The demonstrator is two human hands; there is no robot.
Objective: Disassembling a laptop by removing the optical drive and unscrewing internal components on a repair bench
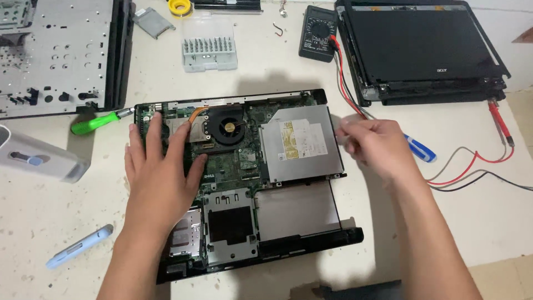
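**Bracing the open laptop base while I work at its drive side**

At the far left, a grey perforated metal chassis panel (pixel 53 55) is lying on the white counter (pixel 44 216), with a green-handled screwdriver (pixel 94 122) beside the work, within easy reach. I am pressing my left hand (pixel 161 166) flat, fingers spread and gripping nothing, on the green circuit board of the opened black laptop base (pixel 244 178), apparently to keep it from sliding. The round black cooling fan (pixel 227 126) is sitting just beside my fingertips. My right hand (pixel 377 145) is curling loosely at the edge of the silver optical drive (pixel 300 143); I cannot tell whether it is pinching anything. Beyond it, a black multimeter (pixel 317 32) and its red and black leads (pixel 472 166) are trailing across the counter.
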